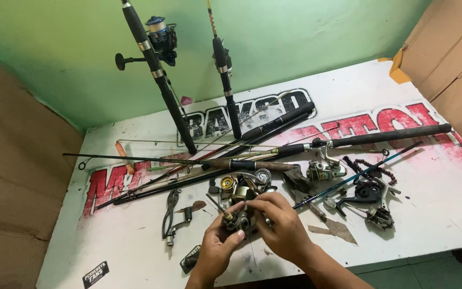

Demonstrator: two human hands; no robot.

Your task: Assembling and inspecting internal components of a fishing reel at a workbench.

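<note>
Both hands (252, 230) clasp a reel body (237, 218) between them.

Table top (434, 214): white, with large red and black lettering. Wall (306, 37): pale green. Cardboard (12, 176) at sides: brown. Fishing rods (161, 85): black grips with silver rings. Upright reel (159, 35): black, blue spool. Reel part (237, 217) in hands: dark grey with brass tones. Pliers (171, 214): dark grey metal. Float (124, 156): orange.
</note>
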